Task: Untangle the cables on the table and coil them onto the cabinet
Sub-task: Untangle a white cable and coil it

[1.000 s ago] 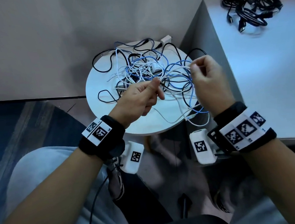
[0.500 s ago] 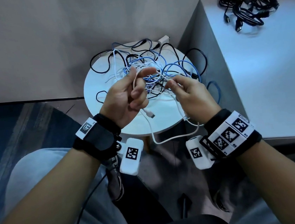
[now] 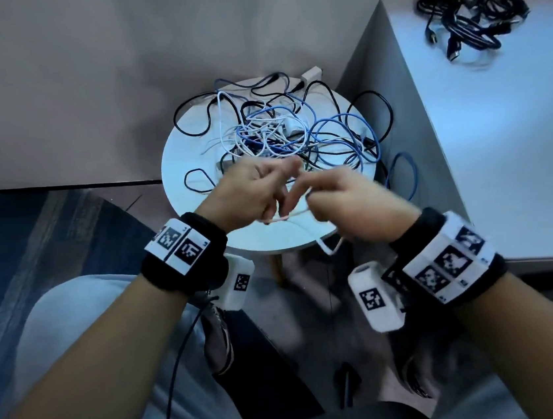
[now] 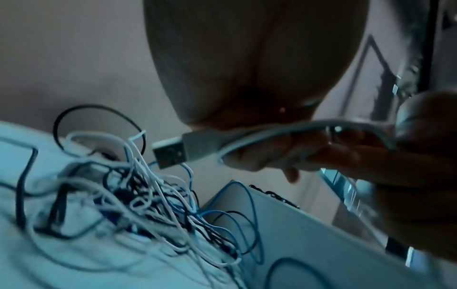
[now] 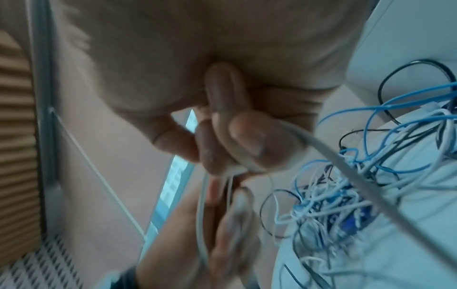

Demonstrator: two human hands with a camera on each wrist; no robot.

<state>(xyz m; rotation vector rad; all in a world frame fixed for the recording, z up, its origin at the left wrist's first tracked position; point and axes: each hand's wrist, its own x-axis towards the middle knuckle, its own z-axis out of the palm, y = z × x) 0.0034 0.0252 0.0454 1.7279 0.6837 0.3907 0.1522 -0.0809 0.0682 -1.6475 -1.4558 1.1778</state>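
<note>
Hands meet above the near half of the round white table [image 3: 190, 157] in the head view: the left hand [image 3: 252, 191] and the right hand [image 3: 353, 200] each curl round a thin white USB cable [image 3: 289, 215] that loops between them. On the far part of the table lies the tangled heap of blue, white and black cables [image 3: 293, 128]; black and blue loops spill past the right rim toward the pale grey cabinet [image 3: 502, 149], which stands just beside the table on the right. Far on the cabinet top sits a black coiled cable bundle [image 3: 471, 21], with broad bare surface nearer.

From the left wrist, the left hand's fingers [image 4: 284, 152] hold the white cable doubled, its USB plug [image 4: 170, 154] jutting left, free in the air above the tangle [image 4: 148, 205].

From the right wrist, the thumb and fingers [image 5: 254, 140] of the right hand pinch the same white cable [image 5: 346, 170], which runs down right across the heap [image 5: 346, 195]; the left hand [image 5: 222, 244] sits blurred below.
</note>
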